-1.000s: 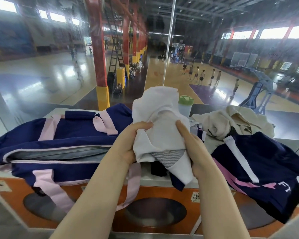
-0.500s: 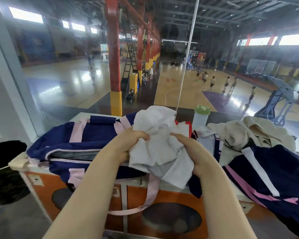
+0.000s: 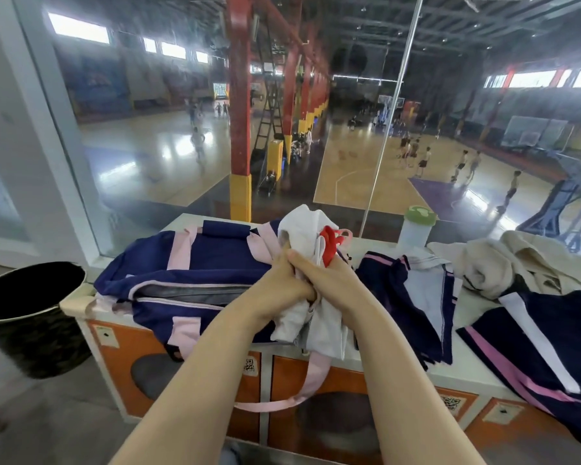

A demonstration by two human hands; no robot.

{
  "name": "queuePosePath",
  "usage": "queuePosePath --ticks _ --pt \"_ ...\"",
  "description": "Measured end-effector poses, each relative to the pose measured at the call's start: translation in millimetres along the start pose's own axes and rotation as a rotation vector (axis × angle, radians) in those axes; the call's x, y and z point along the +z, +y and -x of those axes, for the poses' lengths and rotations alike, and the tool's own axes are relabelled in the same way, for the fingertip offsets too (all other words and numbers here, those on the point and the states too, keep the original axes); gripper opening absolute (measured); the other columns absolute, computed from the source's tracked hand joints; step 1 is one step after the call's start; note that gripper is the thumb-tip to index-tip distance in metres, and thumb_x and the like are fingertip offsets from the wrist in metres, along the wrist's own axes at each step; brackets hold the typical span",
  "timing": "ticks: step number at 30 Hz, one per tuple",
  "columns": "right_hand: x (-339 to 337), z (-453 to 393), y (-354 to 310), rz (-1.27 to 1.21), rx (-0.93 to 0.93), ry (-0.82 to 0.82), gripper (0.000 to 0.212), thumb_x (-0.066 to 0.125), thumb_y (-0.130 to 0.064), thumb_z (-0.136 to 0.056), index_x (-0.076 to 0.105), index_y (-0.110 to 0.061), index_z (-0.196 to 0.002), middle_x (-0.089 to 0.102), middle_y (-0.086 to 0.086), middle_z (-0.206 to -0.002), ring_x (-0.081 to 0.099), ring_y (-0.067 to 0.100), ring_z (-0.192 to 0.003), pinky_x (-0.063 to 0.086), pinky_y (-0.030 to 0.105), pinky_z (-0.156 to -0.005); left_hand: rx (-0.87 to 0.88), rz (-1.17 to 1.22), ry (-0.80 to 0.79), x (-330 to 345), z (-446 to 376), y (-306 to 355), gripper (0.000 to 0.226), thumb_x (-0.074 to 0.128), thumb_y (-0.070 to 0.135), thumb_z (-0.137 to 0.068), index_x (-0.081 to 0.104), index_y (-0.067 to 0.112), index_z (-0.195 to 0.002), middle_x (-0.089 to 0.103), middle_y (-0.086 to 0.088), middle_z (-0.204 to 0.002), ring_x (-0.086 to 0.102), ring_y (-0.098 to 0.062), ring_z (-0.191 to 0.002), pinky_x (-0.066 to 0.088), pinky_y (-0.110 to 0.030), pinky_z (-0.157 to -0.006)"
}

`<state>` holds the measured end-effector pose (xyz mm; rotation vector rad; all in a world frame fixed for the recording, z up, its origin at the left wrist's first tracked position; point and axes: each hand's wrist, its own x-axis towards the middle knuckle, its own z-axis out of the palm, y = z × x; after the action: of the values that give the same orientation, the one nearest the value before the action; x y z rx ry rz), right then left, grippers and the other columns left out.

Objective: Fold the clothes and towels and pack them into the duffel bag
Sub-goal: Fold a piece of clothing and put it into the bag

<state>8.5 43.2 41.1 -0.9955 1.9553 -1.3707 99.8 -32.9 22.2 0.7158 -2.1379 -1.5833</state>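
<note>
White garment (image 3: 302,236) bunched between my left hand (image 3: 282,290) and right hand (image 3: 332,283), fingers clamped on it; I'm mid-fold, and next it goes into the duffel bag (image 3: 195,263) at the counter's left end.

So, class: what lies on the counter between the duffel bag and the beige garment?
In the head view, navy shorts lie between duffel bag and beige garment.
</note>
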Motion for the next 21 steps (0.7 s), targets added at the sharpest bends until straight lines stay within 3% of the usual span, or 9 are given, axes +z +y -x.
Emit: queuePosePath --ticks 4,7,10,13,16,18,21 --pt "0 -2 -3 -0.002 -0.020 -0.006 0.025 0.064 -0.043 -0.078 0.070 -0.028 -0.098 0.074 -0.003 -0.085 0.071 0.014 -0.083 0.059 0.032 -0.073 -0.048 0.367 -0.144 -13 8 3 0.076 0.057 -0.004 -0.082 0.031 0.030 -0.145 0.064 -0.009 -0.124 0.067 -0.022 -0.109 0.056 -0.038 -0.090" --pt "1 -6 -3 0.039 0.088 0.023 0.021 0.058 -0.030 -0.075 0.067 -0.013 -0.084 0.070 0.009 -0.079 0.068 0.024 -0.080 0.055 0.037 -0.070 -0.054 0.406 -0.159 -29 14 5 0.062 0.049 0.000 -0.084 0.044 0.026 -0.140 0.064 -0.005 -0.126 0.062 -0.024 -0.115 0.051 -0.039 -0.097" --pt "4 -6 -4 0.099 0.133 0.031 0.025 0.055 -0.032 -0.074 0.064 -0.009 -0.080 0.061 0.006 -0.073 0.065 0.028 -0.078 0.049 0.035 -0.067 -0.029 0.069 0.016 -56 16 -1 0.051 0.045 0.004 -0.088 0.052 0.025 -0.134 0.061 0.005 -0.130 0.055 -0.012 -0.121 0.044 -0.031 -0.102" --pt "7 -5 -7 0.080 0.155 0.024 0.034 0.055 -0.036 -0.075 0.067 -0.011 -0.094 0.071 0.004 -0.086 0.067 0.028 -0.088 0.054 0.041 -0.084 0.007 -0.458 0.206 -96 18 -18 0.049 0.055 0.017 -0.092 0.045 0.025 -0.140 0.053 0.006 -0.139 0.048 -0.012 -0.129 0.038 -0.035 -0.109" --pt "9 -3 -10 0.063 0.167 0.022 0.032 0.056 -0.037 -0.078 0.065 -0.015 -0.099 0.071 0.009 -0.094 0.067 0.027 -0.089 0.054 0.046 -0.088 -0.124 -1.058 0.103 -134 27 -39 0.072 0.064 0.042 -0.086 0.031 0.028 -0.148 0.039 0.003 -0.151 0.036 -0.022 -0.138 0.024 -0.045 -0.116" --pt "10 -2 -12 0.064 0.165 0.029 0.031 0.056 -0.037 -0.077 0.066 -0.014 -0.095 0.071 0.012 -0.097 0.067 0.029 -0.091 0.053 0.045 -0.085 -0.257 -1.183 -0.001 -147 32 -50 0.082 0.064 0.050 -0.084 0.023 0.029 -0.151 0.030 0.002 -0.156 0.028 -0.025 -0.142 0.015 -0.048 -0.117" --pt "13 3 -13 0.068 0.168 0.016 0.033 0.057 -0.037 -0.076 0.067 -0.012 -0.095 0.072 0.013 -0.096 0.068 0.029 -0.091 0.055 0.041 -0.081 -0.275 -1.273 -0.009 -144 32 -64 0.064 0.063 0.043 -0.085 0.035 0.029 -0.141 0.045 0.001 -0.143 0.046 -0.026 -0.127 0.032 -0.049 -0.106"
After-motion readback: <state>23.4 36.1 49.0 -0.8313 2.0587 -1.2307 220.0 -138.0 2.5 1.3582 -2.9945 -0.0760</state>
